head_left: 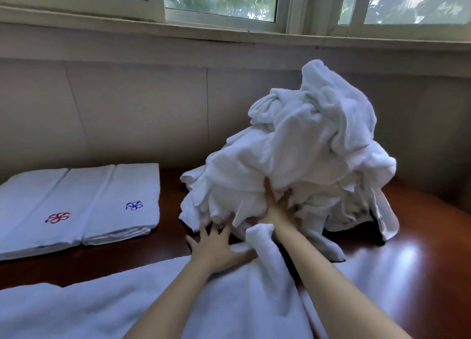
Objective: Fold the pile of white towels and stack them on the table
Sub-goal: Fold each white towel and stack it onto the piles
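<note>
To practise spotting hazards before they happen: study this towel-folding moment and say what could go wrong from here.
1. The tall pile of unfolded towels is loose, and the left hand and right hand reach into its base; pulling from low down could topple it.
2. Toppling leftward, it might disturb the folded towels nearby.
3. Both forearms lie across the spread towel, so tugging may rumple it.
</note>
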